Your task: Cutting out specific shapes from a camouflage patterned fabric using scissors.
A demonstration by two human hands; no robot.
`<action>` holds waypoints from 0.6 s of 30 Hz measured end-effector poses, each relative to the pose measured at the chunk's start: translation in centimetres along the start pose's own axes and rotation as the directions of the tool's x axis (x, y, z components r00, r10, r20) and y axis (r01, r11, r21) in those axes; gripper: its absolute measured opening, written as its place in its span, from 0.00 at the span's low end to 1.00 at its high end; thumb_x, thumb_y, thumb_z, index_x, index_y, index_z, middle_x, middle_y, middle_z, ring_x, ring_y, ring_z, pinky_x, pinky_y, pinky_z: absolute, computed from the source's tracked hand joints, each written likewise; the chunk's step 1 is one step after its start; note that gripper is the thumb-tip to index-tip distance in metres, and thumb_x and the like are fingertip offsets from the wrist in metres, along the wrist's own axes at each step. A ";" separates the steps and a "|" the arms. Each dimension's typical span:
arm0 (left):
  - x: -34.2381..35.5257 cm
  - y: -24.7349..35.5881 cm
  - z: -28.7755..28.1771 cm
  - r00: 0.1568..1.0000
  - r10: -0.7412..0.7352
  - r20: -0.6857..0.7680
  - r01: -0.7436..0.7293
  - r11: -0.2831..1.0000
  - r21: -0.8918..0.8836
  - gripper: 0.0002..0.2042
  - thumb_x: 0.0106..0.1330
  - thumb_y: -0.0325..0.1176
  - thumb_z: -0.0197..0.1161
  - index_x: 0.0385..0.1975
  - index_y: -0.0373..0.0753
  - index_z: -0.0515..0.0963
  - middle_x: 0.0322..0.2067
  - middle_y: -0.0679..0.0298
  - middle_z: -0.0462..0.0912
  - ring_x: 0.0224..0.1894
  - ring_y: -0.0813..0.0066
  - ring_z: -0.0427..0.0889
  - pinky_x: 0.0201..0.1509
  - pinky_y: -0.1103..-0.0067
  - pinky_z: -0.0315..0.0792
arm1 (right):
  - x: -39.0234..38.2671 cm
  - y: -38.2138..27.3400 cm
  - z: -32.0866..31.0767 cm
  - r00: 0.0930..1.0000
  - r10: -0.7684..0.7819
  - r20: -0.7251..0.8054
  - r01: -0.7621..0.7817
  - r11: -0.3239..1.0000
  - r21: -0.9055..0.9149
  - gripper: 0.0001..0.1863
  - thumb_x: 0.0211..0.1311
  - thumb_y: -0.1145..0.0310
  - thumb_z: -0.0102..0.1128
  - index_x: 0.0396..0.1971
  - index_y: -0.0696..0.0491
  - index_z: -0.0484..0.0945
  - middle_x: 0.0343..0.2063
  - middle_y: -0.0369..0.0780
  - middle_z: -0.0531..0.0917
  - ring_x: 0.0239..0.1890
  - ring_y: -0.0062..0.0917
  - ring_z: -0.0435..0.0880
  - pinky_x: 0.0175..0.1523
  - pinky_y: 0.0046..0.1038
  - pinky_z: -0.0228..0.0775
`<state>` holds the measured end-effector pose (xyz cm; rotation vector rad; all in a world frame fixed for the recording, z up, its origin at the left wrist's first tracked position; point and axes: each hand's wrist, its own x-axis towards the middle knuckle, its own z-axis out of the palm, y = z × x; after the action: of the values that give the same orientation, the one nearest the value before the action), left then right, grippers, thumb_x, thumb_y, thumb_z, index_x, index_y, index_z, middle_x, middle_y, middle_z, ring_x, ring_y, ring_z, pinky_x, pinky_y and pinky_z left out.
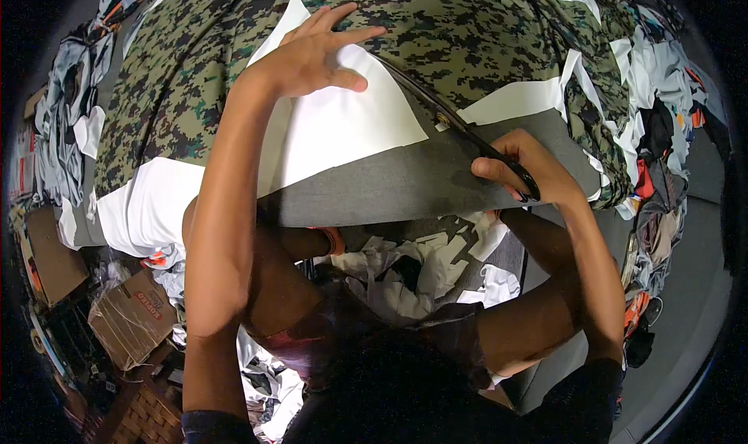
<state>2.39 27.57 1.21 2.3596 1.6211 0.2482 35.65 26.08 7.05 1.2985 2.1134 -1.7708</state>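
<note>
My left hand lies with its fingers spread over a white piece of cloth or paper and the edge of a camouflage fabric. In my right hand is a pair of long scissors with black handles; its fingers wrap round the loops. The blades point up and to the left, along the border between the white piece and the camouflage fabric. Whether the blades are apart cannot be seen. A white strip edges the fabric above my right hand. All this lies on a grey surface.
White scraps lie on the floor between my bent legs. Heaps of cloth pieces flank the grey surface at the left and right. A cardboard box and a woven brown basket stand at the lower left.
</note>
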 end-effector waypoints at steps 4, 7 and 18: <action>0.0 -0.1 0.0 1.000 0.002 -0.003 -0.002 1.000 -0.012 0.35 0.54 0.60 0.62 0.63 0.63 0.62 0.68 0.63 0.50 0.68 0.55 0.53 0.69 0.61 0.53 | -0.1 0.0 0.0 1.000 0.009 0.003 -0.009 1.000 -0.008 0.28 0.59 0.54 0.61 0.04 0.51 0.67 0.03 0.30 0.65 0.07 0.12 0.59 0.15 0.17 0.49; -0.1 -0.2 -0.2 1.000 0.007 -0.004 -0.007 0.999 -0.032 0.34 0.54 0.59 0.62 0.62 0.62 0.63 0.67 0.63 0.50 0.67 0.55 0.53 0.69 0.61 0.54 | -0.4 0.2 -0.4 0.999 0.013 0.035 -0.013 1.000 -0.011 0.28 0.59 0.53 0.61 0.04 0.51 0.67 0.03 0.30 0.65 0.07 0.13 0.60 0.15 0.18 0.50; 0.0 -1.3 -0.6 0.999 -0.018 -0.044 0.008 0.976 -0.220 0.32 0.55 0.56 0.63 0.60 0.59 0.67 0.67 0.62 0.51 0.67 0.55 0.55 0.68 0.61 0.56 | 0.8 0.1 -1.6 0.994 0.011 0.112 -0.012 1.000 0.004 0.27 0.59 0.50 0.60 0.06 0.50 0.69 0.04 0.30 0.67 0.08 0.13 0.61 0.16 0.17 0.50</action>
<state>1.10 28.08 1.36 2.1910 1.5411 0.4575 35.91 27.87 7.00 1.1806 2.0401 -1.7995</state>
